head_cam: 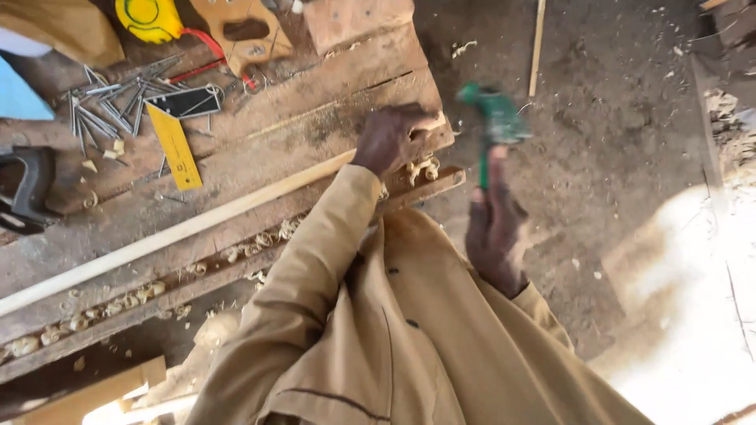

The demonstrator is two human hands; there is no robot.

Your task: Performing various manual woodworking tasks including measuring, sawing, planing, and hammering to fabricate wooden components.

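One green hammer is up in the right hand, gripped tight and blurry. The left hand presses closed on one long pale wood strip, beside the hammer.

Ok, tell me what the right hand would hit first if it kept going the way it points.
The right hand points its blurred green hammer up the picture; beyond that, only dirt floor with shavings shows, though depth is unclear.
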